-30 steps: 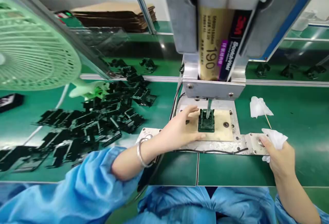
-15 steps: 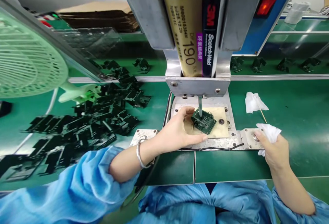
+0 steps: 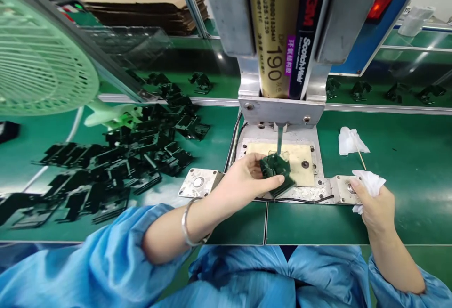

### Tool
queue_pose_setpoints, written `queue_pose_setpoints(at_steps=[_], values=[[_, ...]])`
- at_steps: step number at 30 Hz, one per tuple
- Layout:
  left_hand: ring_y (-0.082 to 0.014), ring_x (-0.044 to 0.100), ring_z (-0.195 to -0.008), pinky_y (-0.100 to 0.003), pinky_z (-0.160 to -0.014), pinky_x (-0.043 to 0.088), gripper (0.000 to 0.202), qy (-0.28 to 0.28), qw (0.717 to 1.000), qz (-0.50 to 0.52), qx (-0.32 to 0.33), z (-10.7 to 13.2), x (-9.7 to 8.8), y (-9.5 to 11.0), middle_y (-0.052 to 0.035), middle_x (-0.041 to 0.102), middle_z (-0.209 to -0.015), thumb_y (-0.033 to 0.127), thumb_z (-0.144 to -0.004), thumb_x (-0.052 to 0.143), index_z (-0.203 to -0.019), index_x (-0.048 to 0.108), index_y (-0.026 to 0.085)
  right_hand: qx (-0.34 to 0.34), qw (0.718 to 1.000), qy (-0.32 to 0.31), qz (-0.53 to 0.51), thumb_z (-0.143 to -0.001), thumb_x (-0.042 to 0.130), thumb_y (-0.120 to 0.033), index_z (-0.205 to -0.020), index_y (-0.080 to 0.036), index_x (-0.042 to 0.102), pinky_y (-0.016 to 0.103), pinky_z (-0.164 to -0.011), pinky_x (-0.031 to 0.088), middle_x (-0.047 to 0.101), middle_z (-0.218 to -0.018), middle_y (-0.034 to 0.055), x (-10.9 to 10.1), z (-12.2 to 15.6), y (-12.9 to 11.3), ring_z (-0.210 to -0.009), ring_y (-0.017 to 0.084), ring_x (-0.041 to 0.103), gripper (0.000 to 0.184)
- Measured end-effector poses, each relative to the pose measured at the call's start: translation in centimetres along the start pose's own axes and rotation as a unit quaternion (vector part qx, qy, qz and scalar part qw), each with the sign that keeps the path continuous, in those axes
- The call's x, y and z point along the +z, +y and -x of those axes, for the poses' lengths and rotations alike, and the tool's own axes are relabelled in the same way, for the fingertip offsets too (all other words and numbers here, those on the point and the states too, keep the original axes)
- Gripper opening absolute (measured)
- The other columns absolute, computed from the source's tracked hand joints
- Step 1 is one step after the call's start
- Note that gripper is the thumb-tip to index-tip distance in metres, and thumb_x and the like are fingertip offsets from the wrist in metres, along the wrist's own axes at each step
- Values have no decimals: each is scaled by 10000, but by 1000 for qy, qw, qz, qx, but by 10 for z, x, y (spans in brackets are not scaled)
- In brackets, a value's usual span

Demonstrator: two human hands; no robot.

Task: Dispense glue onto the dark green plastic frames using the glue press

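- The small black plastic part [image 3: 276, 170] is in your left hand [image 3: 243, 181], pinched between the thumb and the fingers, tilted, over the near edge of the beige pad [image 3: 298, 157].
- The thin nozzle [image 3: 279, 141] of the dispenser hangs just above the far side of the part; whether it touches the part, you cannot tell.
- Your left hand is closed around the part, and a metal bracelet [image 3: 189, 225] sits on that wrist.
- The beige pad lies on a metal base plate [image 3: 319, 188], and a black cable [image 3: 300, 200] runs along the near edge of this plate.
- Your right hand [image 3: 376, 204] is at the right end of the plate, closed on a crumpled white wipe [image 3: 370, 181], with the thumb just beside a round button [image 3: 351, 188].
- Above the pad stands the adhesive cartridge [image 3: 286, 39] in its metal holder [image 3: 282, 110].
- A second white wipe [image 3: 349, 141] with a thin wooden stick [image 3: 360, 158] lies on the green table [image 3: 406, 157], to the far right of the plate.
- On the left a big pile of black plastic parts [image 3: 116, 166] is spread on the table, and a pale green fan [image 3: 38, 70] stands behind it at the far left.
- Flat cardboard [image 3: 148, 9] is stacked at the far side.
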State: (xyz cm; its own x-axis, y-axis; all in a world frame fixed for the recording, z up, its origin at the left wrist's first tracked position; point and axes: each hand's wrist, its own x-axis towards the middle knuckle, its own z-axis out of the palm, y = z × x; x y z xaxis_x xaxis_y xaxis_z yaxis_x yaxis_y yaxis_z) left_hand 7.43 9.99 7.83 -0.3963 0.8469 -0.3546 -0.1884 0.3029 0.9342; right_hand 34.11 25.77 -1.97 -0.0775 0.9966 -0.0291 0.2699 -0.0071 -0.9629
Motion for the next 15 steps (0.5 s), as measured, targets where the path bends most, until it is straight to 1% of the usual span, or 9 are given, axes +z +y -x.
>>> queue_pose_setpoints(at_steps=[2,3,5,7,9,11,13,15], values=[[-215,642,-942,-293,-855,515,529,-66,995,50,-52,17,-6,7,-104,674,-1013,353,-633,898,-1004,601,119,-2,1000,7,-6,-630,877,-526,-1052,-144,728,294,-579,549,716,-909,101,-1,-1,5,-739,242,666,589],[-197,639,-910,-263,-831,511,489,-108,988,76,-75,25,-9,7,-98,676,-977,351,-641,898,-968,626,109,-1,1000,7,-11,-627,882,-518,-1060,-146,726,295,-593,554,716,-919,100,-1,-1,7,-758,244,669,591],[-167,627,-823,-226,-767,502,488,-193,964,136,-120,42,-12,0,-85,667,-906,381,-644,902,-952,652,98,-1,1000,6,-18,-628,882,-510,-1077,-146,720,304,-605,558,715,-923,100,0,0,10,-773,251,673,600],[-147,604,-761,-213,-718,489,538,-253,934,201,-151,57,-11,-14,-73,643,-866,430,-658,894,-1006,652,100,-5,1000,7,-13,-653,857,-525,-1076,-137,718,330,-638,563,713,-935,107,-1,-1,8,-800,267,676,591],[-144,590,-764,-214,-718,482,561,-283,909,265,-153,68,-8,-29,-74,620,-887,465,-704,859,-1077,634,112,-21,999,24,22,-687,812,-548,-1063,-133,721,371,-716,563,710,-956,114,-2,-6,-3,-855,289,675,567],[-147,585,-783,-215,-731,479,565,-304,891,313,-127,75,-3,-39,-87,610,-923,482,-744,824,-1122,625,113,-55,992,48,107,-713,768,-541,-1042,-146,725,411,-796,542,707,-939,108,-4,-22,-21,-890,305,668,516],[-162,590,-809,-221,-749,483,615,-326,879,336,-95,79,2,-42,-108,611,-959,504,-753,808,-1177,618,102,-108,968,59,220,-730,739,-488,-1032,-160,722,430,-853,508,698,-934,107,-4,-49,-41,-924,317,655,446],[-177,590,-821,-218,-751,484,674,-349,873,334,-75,80,6,-42,-125,617,-961,543,-742,802,-1200,625,82,-171,940,47,293,-755,723,-412,-1023,-139,704,425,-906,469,668,-1045,152,1,-83,-55,-1025,334,617,383]])
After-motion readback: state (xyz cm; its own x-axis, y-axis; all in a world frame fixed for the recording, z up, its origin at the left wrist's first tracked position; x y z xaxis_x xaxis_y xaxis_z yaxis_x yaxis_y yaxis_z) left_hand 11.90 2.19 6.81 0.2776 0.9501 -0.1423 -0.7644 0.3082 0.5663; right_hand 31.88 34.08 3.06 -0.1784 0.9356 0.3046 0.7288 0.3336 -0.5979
